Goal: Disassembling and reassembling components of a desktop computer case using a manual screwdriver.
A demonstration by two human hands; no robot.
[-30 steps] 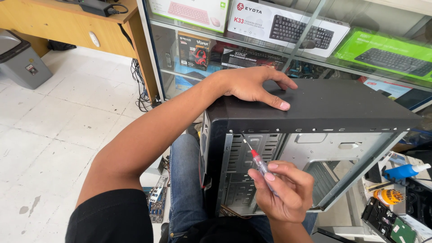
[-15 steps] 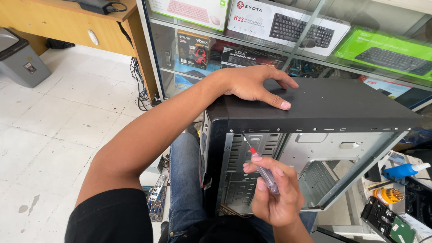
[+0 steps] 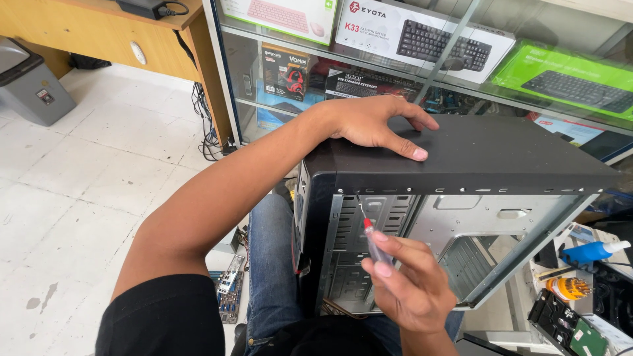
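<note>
My left hand (image 3: pixel 376 125) lies flat and spread on top of the black metal computer case (image 3: pixel 501 158), pressing down, I judge, to keep it from shifting. The case stands upright against my knees, its open side facing me. My right hand (image 3: pixel 409 287) pinches a slim screwdriver with a clear handle and red collar (image 3: pixel 370 237), its tip angled up toward the case's upper front corner. Boxed keyboards fill the glass display cabinet (image 3: pixel 455 72) behind.
</note>
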